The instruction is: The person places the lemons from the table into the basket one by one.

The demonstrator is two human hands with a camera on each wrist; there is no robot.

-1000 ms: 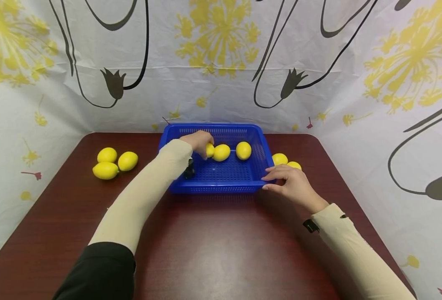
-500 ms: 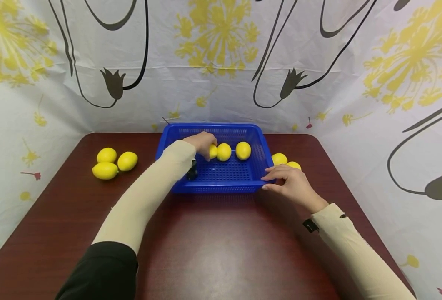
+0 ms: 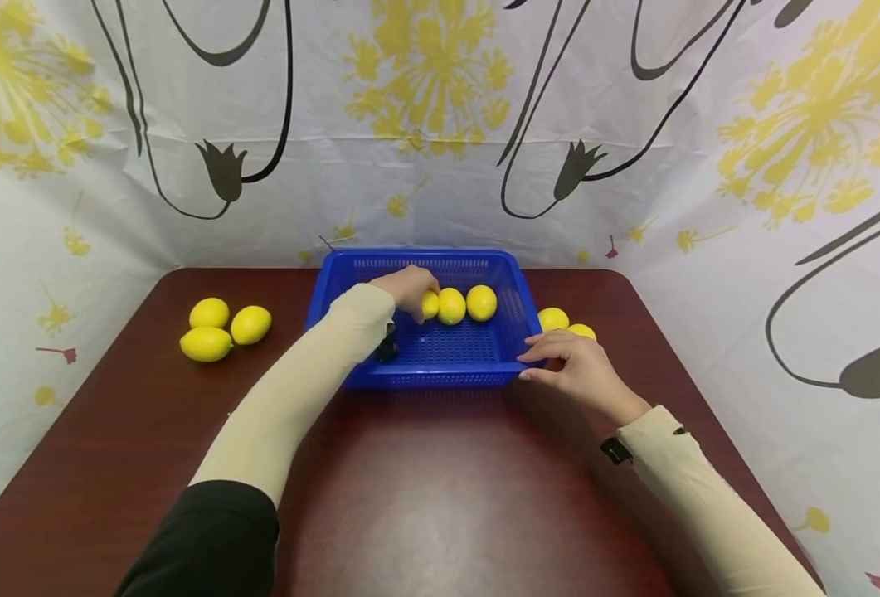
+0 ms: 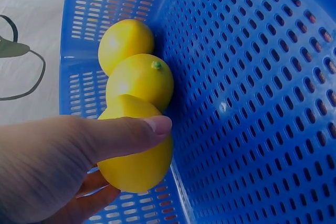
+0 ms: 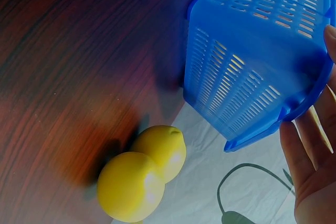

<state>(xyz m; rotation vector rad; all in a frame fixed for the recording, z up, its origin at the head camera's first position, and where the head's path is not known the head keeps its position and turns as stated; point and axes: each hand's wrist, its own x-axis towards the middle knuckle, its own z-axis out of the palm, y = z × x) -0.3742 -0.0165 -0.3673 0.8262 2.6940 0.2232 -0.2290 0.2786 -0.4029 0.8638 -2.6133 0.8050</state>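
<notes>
A blue plastic basket (image 3: 425,378) stands on the table with three lemons in a row along its back side. My left hand (image 3: 408,290) reaches inside and grips the leftmost lemon (image 4: 136,169), thumb across its top, as the left wrist view shows. Against that lemon lies the middle lemon (image 3: 451,308), which sits up beside the rightmost lemon (image 3: 481,303). At the basket's front right corner, my right hand (image 3: 580,369) pinches the rim between thumb and fingers. The right wrist view shows its fingers (image 5: 296,153) at the outer side of the rim.
Left of the basket, three lemons (image 3: 206,343) cluster on the dark wooden table (image 3: 425,481). Two more lemons (image 5: 131,187) lie outside its right wall, partly behind my right hand in the head view. A white patterned cloth (image 3: 440,191) hangs behind and along both sides.
My left hand has moved a little to the right with its lemon, and the middle lemon has rolled right, closing the gap to the rightmost one. My right hand stays at the rim.
</notes>
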